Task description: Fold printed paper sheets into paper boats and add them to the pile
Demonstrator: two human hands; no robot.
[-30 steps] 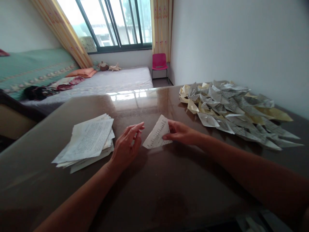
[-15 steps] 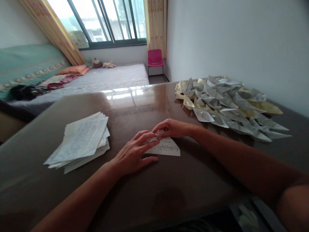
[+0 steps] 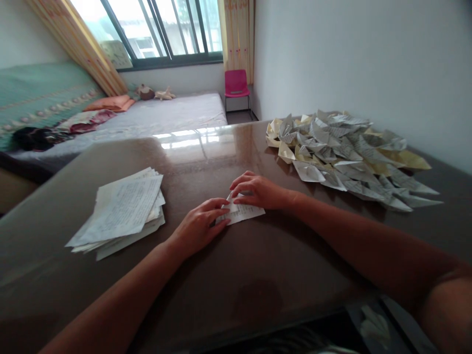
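A folded sheet of paper (image 3: 245, 212) with printed lines lies on the brown table in front of me, its folded top pointing away. My left hand (image 3: 199, 223) grips its left corner, fingertips on top and thumb along the lower edge. Bent over the upper part is my right hand (image 3: 260, 191), its fingers closed on the fold and covering some of it. Left of my hands rests a loose stack of written sheets (image 3: 123, 206). Many folded paper boats (image 3: 342, 152) are heaped at the right, grey-white and yellowish.
The glossy table (image 3: 206, 295) reflects the window. Behind it are a bed (image 3: 184, 110) with pillows and soft toys, and a pink chair (image 3: 236, 84). A white wall (image 3: 350, 59) rises past the boats. Something pale (image 3: 374, 324) shows below the table's near edge.
The paper, earlier raised in my right hand alone, was turned and laid on the table. My left hand came over from the left and took its corner. The view has shifted slightly.
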